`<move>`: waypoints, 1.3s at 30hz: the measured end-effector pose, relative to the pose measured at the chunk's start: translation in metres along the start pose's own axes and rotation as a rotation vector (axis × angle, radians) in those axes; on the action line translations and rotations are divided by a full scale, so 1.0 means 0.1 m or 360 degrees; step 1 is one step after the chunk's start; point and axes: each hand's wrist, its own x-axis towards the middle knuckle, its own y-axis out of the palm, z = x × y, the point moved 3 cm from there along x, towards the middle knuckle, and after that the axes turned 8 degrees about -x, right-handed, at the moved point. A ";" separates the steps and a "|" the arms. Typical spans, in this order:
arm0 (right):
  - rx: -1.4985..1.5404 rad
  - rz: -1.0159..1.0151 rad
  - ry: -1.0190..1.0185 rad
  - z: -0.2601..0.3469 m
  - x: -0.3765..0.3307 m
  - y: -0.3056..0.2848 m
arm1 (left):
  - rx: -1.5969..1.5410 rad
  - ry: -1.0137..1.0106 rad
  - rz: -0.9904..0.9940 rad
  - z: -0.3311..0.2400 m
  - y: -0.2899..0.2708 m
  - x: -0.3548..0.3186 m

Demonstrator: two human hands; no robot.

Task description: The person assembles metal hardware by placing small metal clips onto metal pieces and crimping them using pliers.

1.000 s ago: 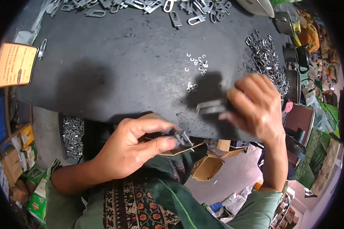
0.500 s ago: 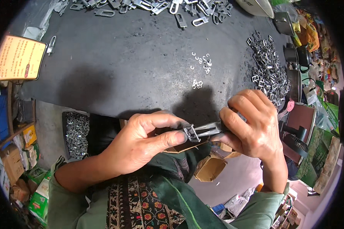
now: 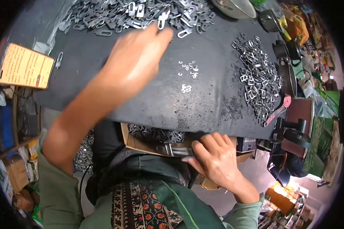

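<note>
Close by left grip (image 3: 137,59), metal loops (image 3: 140,10), tool (image 3: 180,152) in right grip (image 3: 218,162)

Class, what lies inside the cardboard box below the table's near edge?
The cardboard box holds a heap of small metal parts. The heap hides the bottom; the table covers its far side, the right hand another part.

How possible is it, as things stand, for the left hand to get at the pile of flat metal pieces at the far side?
Yes, most likely: the left hand has its fingertips at the near edge of the pile of metal pieces, and nothing seems to stand between.
</note>
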 end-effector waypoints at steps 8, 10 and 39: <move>0.0074 -0.0203 0.0440 -0.41 -0.39 0.00 | -0.0230 0.0450 -0.0022 0.55 0.42 0.68; 0.0049 -0.0370 0.0493 -0.61 -0.32 -0.02 | -0.0208 -0.0094 -0.0060 0.49 0.52 0.80; 0.1578 0.0039 0.0442 -0.38 0.47 0.02 | -0.2176 -0.1288 0.0469 -0.76 0.12 -0.88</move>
